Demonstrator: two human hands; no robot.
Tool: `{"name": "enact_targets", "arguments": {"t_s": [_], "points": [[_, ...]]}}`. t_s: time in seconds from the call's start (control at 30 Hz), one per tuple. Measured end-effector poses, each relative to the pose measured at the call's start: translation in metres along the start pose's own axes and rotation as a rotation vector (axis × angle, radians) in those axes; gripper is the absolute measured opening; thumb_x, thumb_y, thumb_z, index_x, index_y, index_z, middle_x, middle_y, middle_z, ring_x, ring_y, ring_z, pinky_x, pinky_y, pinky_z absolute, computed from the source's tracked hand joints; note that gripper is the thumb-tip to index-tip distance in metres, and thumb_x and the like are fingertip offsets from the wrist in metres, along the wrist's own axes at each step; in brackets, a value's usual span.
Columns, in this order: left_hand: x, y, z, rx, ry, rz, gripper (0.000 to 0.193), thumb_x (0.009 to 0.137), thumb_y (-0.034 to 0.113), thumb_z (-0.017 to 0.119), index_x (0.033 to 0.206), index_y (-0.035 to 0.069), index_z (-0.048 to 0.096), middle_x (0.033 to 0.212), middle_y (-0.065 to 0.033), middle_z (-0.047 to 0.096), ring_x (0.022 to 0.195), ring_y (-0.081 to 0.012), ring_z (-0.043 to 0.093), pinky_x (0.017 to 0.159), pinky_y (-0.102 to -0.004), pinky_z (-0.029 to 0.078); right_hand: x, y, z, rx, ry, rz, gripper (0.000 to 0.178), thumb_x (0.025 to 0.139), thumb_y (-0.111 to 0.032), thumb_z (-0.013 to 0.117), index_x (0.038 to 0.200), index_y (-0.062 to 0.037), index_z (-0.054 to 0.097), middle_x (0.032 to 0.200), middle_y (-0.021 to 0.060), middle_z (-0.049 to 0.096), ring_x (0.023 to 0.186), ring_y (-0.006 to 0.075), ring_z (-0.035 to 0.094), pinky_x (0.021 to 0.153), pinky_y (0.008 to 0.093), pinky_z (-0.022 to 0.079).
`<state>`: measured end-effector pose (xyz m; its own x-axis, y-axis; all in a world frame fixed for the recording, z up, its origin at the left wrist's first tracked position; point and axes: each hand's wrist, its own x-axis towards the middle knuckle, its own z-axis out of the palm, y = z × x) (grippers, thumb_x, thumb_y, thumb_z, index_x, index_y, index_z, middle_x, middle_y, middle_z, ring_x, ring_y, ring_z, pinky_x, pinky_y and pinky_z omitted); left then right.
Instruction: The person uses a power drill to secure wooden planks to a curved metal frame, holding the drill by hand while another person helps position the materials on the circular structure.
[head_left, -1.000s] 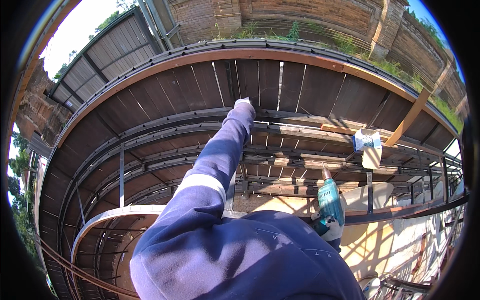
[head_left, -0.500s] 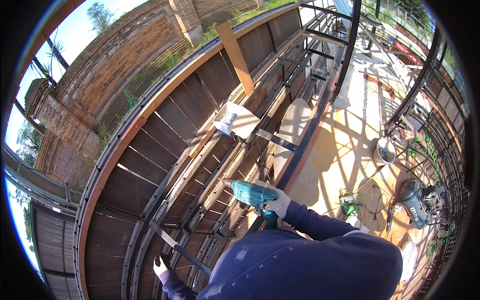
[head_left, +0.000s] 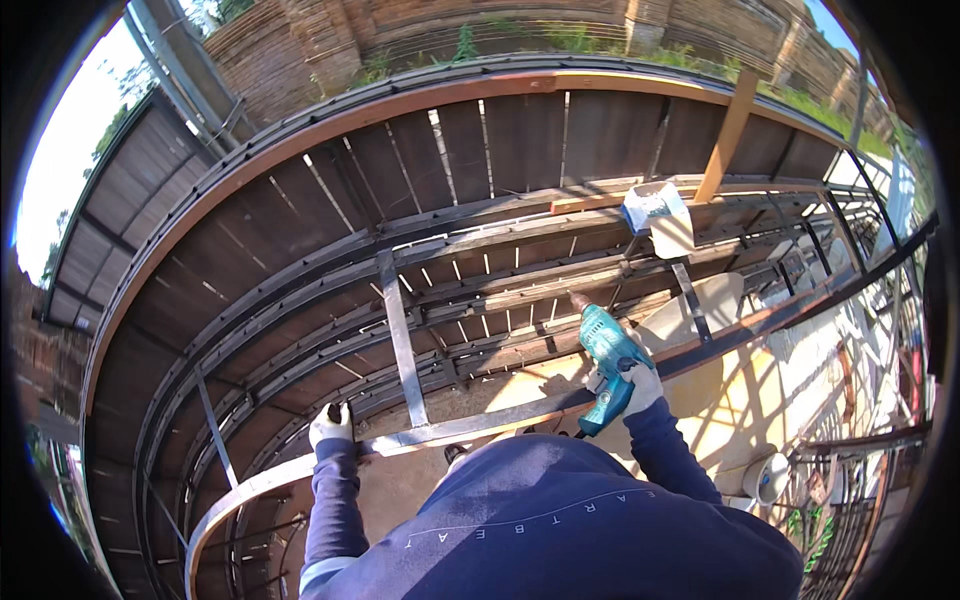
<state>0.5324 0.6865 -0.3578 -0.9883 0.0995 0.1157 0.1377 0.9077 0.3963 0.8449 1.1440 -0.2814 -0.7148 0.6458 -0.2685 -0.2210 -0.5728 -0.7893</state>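
Observation:
My right hand (head_left: 641, 384), in a pale glove with dark fingertips, grips a teal power drill (head_left: 610, 340). The drill's bit end points up and slightly left, above the metal rails of the bench-like frame. Beside the inner curved metal rail (head_left: 440, 433), my left hand (head_left: 331, 425) is in a matching glove. Its fingers are bent together; whatever they may hold is too small to make out. A flat metal crossbar (head_left: 398, 335) joins the rails between my two hands.
A white box (head_left: 655, 205) sits on the rails to the right, below an upright wooden board (head_left: 729, 135). Dark panels (head_left: 520, 140) curve along the far side, with a brick wall (head_left: 540, 38) beyond. A bucket (head_left: 766, 478) stands on the floor at right.
My view and body have turned left, so the box and board now appear farther right. My left hand has come up beside the inner rail. The drill stays in my right hand.

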Motion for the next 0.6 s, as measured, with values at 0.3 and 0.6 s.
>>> {"name": "enact_targets", "arguments": {"t_s": [0.3,0.6], "points": [[-0.048,0.031,-0.038,0.101,-0.195,-0.081,0.041,0.095,0.048,0.057,0.097,0.009,0.072,0.093,-0.0148,0.074,0.094,-0.0356,0.07,0.091,-0.0456,0.049,0.007,0.018,-0.004,0.012,-0.049,0.165,0.062,0.075,-0.026,0.058,0.13,0.0009,0.053,0.106,0.0187,0.061,0.085,0.0292,0.064,0.074,0.0407,0.059],[-0.039,0.038,-0.039,0.135,-0.274,-0.132,0.044,0.094,0.05,0.056,0.104,0.01,0.072,0.095,-0.0148,0.075,0.097,-0.0314,0.071,0.094,-0.0422,0.047,0.012,0.023,-0.001,-0.056,0.039,0.154,0.055,0.089,-0.037,0.055,0.133,-0.0044,0.052,0.103,0.015,0.062,0.085,0.0242,0.064,0.07,0.0362,0.058]]}}
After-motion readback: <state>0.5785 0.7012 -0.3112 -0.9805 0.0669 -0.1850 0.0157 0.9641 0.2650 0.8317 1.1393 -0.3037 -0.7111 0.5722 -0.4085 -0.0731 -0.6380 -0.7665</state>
